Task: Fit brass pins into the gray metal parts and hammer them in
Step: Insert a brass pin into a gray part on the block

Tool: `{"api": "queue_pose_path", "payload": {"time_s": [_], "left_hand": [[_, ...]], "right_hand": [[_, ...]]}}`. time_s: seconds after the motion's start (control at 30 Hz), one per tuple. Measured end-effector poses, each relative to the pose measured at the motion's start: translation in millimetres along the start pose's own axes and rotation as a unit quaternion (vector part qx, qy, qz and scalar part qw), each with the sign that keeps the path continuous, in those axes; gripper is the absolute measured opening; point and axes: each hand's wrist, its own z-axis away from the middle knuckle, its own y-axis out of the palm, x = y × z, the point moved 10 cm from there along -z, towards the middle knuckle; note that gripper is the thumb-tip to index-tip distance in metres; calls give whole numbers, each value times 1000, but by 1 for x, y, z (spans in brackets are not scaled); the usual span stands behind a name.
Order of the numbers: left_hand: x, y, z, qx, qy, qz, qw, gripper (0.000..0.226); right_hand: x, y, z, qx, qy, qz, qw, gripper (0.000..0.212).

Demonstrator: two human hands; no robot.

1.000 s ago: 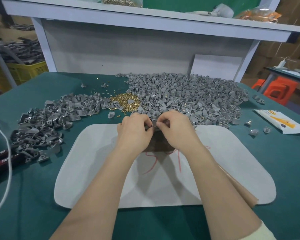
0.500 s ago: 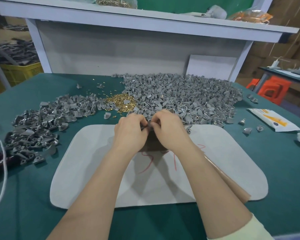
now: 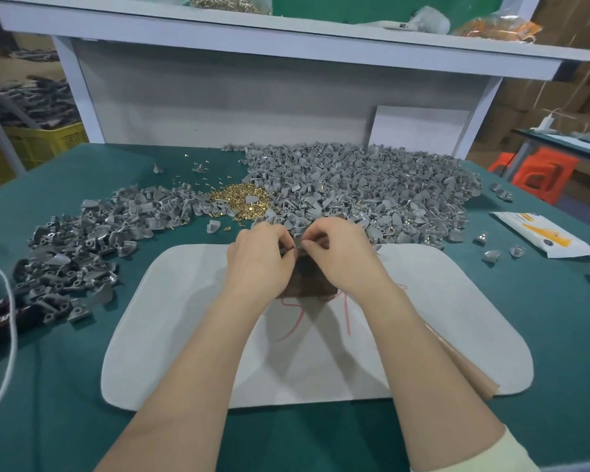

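Head view: my two bare hands meet over the far edge of a pale gray mat on a green-covered table.
Left hand: fingers curled in, thumb and forefinger tips pinched at the point where both hands meet; whether a brass pin sits in that pinch I cannot tell.
Right hand: fingers curled, thumb and forefinger closed on a small gray metal part, of which only a sliver shows between the two hands.
Block under hands: a dark brown block lies on the mat, directly beneath and between my wrists, mostly hidden.
Brass pins: a loose golden heap on the table beyond my left hand, between the two gray piles; a few strays lie scattered further back.
Large pile of gray metal parts: spread across the table beyond my right hand, its near edge touching the mat's far rim.
Left pile of gray parts: a darker band running from the pins out to the left edge of the table.
Stray parts: three single pieces lie apart on the right, near a white and yellow packet.
Mat markings: red scribbled lines near the middle.
Wooden handle: lies on the mat under my right forearm, its end reaching past the mat's near right corner.
White cord: hangs along the left edge.
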Motion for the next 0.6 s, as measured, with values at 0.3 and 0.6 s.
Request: {"api": "queue_pose_path", "payload": {"time_s": [0.3, 0.6], "left_hand": [[0, 1, -1, 1, 3, 7, 1000, 10], [13, -6, -1, -10, -41, -18, 999, 10]], "right_hand": [[10, 2, -3, -4, -33, 84, 996, 12], [-60, -40, 8, -9, 142, 117, 983, 29]]}}
